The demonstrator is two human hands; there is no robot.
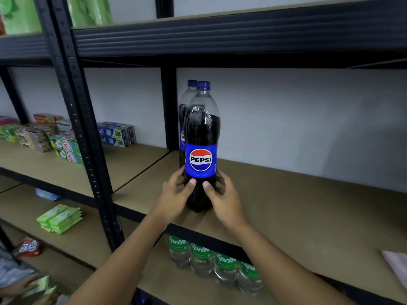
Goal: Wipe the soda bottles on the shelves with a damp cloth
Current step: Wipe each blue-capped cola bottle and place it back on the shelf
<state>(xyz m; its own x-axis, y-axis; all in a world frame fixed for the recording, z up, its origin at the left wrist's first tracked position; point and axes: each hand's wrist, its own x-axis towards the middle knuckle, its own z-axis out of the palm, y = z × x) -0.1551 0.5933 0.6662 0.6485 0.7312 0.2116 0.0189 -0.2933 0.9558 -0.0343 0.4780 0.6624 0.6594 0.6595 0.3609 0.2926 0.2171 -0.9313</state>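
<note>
Head view shows me a brown shelf board (297,212) on a dark rack (84,137), pale wall (308,117) behind. My left hand (176,194) and right hand (224,199) curl round the Pepsi bottle (201,133) upright on it.

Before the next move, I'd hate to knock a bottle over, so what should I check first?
1. Grip: ok. The left hand and right hand both hold the front Pepsi low down.
2. Upright: ok. The front Pepsi stands on the shelf with its cap on.
3. Cloth in hand: not ok. Neither hand holds one; a pale cloth-like thing lies at the shelf's right edge.
4. Cloth damp: cannot tell.
5. Gap to the rear Pepsi: cannot tell; it stands close behind.
</note>
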